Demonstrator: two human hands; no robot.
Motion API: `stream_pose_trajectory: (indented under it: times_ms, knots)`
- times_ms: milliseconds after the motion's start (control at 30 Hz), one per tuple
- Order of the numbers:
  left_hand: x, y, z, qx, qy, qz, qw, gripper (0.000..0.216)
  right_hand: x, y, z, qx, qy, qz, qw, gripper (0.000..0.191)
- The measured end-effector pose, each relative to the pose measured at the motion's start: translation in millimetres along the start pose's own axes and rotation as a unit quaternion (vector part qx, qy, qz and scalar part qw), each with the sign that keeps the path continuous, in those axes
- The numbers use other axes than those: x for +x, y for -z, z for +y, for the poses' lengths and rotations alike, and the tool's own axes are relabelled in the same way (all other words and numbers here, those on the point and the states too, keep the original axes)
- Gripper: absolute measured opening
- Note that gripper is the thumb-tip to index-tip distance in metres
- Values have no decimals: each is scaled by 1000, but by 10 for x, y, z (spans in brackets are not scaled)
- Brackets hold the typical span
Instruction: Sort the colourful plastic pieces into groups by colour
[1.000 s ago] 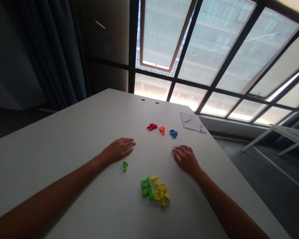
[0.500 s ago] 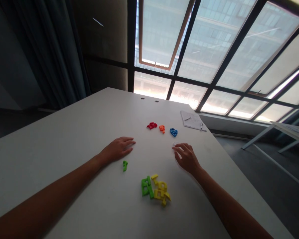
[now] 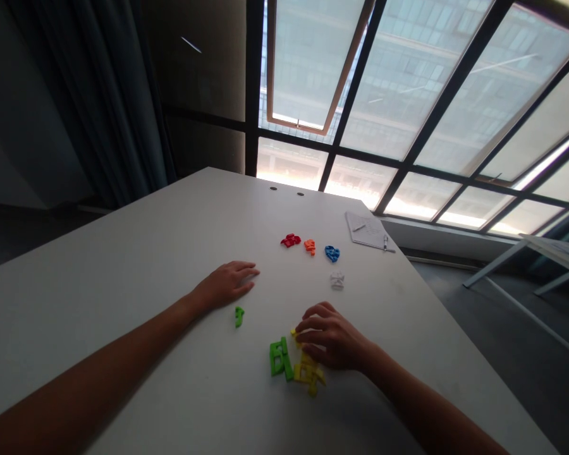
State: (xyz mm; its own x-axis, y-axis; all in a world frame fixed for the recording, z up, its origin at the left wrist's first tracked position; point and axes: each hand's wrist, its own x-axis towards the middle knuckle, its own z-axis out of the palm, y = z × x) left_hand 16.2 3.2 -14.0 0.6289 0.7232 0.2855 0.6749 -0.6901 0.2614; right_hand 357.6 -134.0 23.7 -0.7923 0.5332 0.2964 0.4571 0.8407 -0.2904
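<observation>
My left hand lies flat on the white table, fingers stretched out and holding nothing. Just below it is a small green block. My right hand hovers over a cluster of yellow blocks, fingers bent and apart. Its fingertips are at the upper yellow piece and hide part of it; whether they touch it is unclear. Against the left of the yellow cluster sit several green blocks. Beyond my right hand lies a small pile of white blocks.
Farther back are small piles of red blocks, orange blocks and blue blocks. Paper with pens lies at the table's right edge. Windows stand behind, a dark curtain at left, another table at right.
My right hand has moved from the white blocks toward me and left, over the yellow blocks. The white blocks now show uncovered. My left hand has stayed in place.
</observation>
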Motion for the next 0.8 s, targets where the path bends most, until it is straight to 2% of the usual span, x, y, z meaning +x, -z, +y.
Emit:
stream_pose_trajectory:
  times_ms: [167,400,633,800]
  knots:
    - [-5,6,4,7,3,-1,1000,43,-34,-7,167,-82,-71,-3,994,32]
    - [1,3,9,2,-3,8,1000,41,-15,-30,448,-193,-187,-21,963,56]
    - [-11,6,42,8,2,26,1000,38,195,-94,774,-274,-204,8,940,56]
    - [-11,9,38,10,-2,18,1000,39,302,-172,981,-284,-226,33,931,57]
